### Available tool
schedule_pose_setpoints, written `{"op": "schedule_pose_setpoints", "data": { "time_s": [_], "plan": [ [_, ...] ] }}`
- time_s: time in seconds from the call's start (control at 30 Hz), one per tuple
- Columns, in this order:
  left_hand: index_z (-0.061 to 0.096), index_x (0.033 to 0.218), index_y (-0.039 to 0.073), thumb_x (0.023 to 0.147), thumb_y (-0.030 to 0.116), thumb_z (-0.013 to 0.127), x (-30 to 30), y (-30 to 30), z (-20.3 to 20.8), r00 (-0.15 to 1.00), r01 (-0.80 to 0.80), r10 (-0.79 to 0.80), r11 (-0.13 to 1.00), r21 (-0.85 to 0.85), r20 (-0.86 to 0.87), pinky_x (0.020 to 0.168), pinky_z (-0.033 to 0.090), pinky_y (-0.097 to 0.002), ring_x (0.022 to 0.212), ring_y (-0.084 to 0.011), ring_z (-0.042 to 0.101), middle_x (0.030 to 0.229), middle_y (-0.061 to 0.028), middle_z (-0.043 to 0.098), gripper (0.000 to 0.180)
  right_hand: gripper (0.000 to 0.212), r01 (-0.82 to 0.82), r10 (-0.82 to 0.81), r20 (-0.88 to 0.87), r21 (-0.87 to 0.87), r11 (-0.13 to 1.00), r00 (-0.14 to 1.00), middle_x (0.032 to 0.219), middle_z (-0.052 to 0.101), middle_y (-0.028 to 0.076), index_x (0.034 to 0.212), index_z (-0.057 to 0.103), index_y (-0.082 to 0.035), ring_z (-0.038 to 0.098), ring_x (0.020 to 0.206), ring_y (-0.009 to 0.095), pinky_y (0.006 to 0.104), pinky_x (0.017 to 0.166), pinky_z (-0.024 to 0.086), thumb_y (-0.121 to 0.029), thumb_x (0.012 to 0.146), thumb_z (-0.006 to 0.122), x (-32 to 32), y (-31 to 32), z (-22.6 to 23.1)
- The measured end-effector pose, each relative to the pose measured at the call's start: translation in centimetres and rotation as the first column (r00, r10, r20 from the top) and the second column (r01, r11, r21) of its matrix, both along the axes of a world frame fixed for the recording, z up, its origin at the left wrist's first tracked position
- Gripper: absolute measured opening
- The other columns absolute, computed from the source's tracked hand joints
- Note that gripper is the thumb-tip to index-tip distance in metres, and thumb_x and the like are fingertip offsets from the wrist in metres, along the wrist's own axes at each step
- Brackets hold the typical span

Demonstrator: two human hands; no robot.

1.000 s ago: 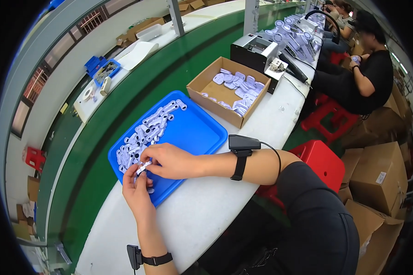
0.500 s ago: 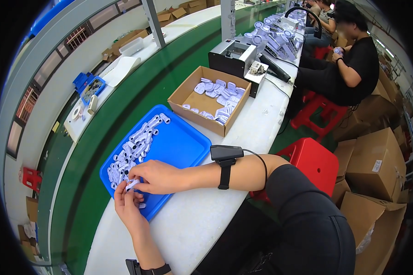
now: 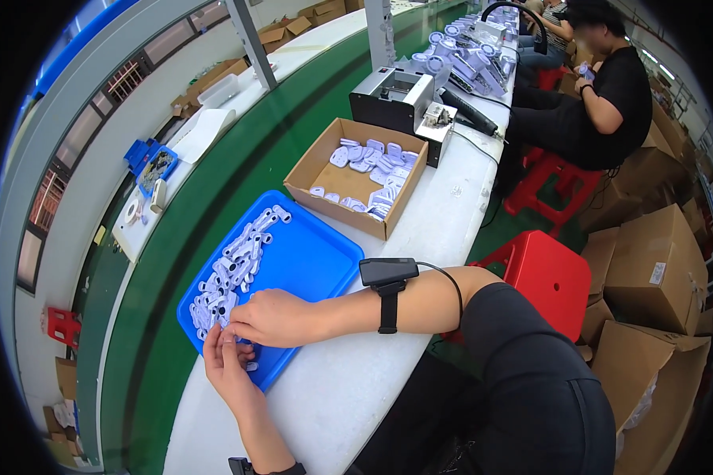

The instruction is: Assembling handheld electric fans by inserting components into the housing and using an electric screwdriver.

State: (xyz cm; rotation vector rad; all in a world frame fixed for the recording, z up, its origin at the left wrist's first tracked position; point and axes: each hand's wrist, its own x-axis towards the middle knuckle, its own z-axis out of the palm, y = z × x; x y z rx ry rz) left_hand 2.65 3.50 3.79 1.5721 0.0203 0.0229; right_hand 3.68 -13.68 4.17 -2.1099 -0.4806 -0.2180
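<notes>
My left hand (image 3: 230,360) and my right hand (image 3: 271,318) meet fingertip to fingertip over the near left part of a blue tray (image 3: 313,257). Their fingers are pinched around a small white plastic part, now almost wholly covered by the fingers. A pile of similar small, elongated white plastic parts (image 3: 234,265), several with dark round ends, runs along the tray's left side and touches the area by my fingertips. One loose white piece (image 3: 251,366) lies in the tray just right of my left fingers.
Behind the tray, a cardboard box (image 3: 348,210) holds flat white plastic pieces. A black and silver bench machine (image 3: 396,99) stands beyond it. A green conveyor belt (image 3: 154,297) runs along the left. At right are a red stool (image 3: 547,273), cartons (image 3: 657,265) and a seated co-worker (image 3: 622,91).
The white part between my fingers showed more clearly before; my fingers have closed in over it. My right hand has turned slightly and lowered. The whole view has shifted a little.
</notes>
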Motion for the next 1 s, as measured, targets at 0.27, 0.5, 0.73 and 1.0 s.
{"op": "schedule_pose_setpoints", "data": {
  "time_s": [0.27, 0.5, 0.73, 1.0],
  "plan": [
    [0.063, 0.127, 0.003, 0.107, 0.020, 0.065, 0.2, 0.9, -0.4, 0.998, 0.053, -0.054, 0.998, -0.036, -0.040, 0.069, 0.050, -0.0221, 0.077, -0.0065, 0.062, 0.097, -0.0010, 0.068, 0.026, 0.026, 0.045, -0.045, -0.005, 0.159, 0.986, 0.999, 0.088, 0.074, 0.023, 0.100, 0.071, -0.001, 0.072, 0.083, 0.042, 0.0511, 0.075, 0.056, -0.025, 0.101, 0.061, 0.0, 0.0, 0.0],
    [0.064, 0.123, 0.002, 0.104, 0.013, 0.066, 0.2, 0.9, -0.5, 0.996, 0.074, -0.074, 0.997, 0.006, -0.041, 0.069, 0.049, -0.0225, 0.077, -0.0074, 0.061, 0.098, -0.0023, 0.067, 0.022, 0.024, -0.050, 0.041, 0.113, 0.077, 0.996, 0.993, 0.104, 0.075, 0.021, 0.114, 0.069, 0.000, 0.073, 0.090, 0.039, 0.0467, 0.077, 0.057, -0.019, 0.101, 0.063, 0.4, 0.3, -1.1],
    [0.061, 0.123, 0.000, 0.102, 0.009, 0.067, 0.0, 0.4, -0.2, 0.999, 0.025, -0.026, 1.000, -0.015, -0.021, 0.071, 0.050, -0.0237, 0.078, -0.0088, 0.061, 0.102, -0.0047, 0.066, 0.024, 0.022, -0.017, -0.003, 0.095, 0.211, 0.977, 0.995, 0.093, 0.075, 0.021, 0.107, 0.069, -0.001, 0.073, 0.087, 0.040, 0.0501, 0.079, 0.057, -0.020, 0.096, 0.066, 0.1, 0.3, -0.4],
    [0.060, 0.125, 0.002, 0.103, 0.010, 0.066, 0.0, 0.6, 0.4, 0.994, 0.076, -0.078, 0.997, -0.023, -0.073, 0.069, 0.049, -0.0220, 0.078, -0.0077, 0.060, 0.101, -0.0021, 0.065, 0.024, 0.028, 0.038, -0.040, 0.024, 0.086, 0.996, 0.999, 0.093, 0.077, 0.018, 0.116, 0.067, -0.003, 0.075, 0.082, 0.037, 0.0469, 0.075, 0.058, -0.024, 0.097, 0.068, 0.0, -0.2, -0.2]
  ]
}}
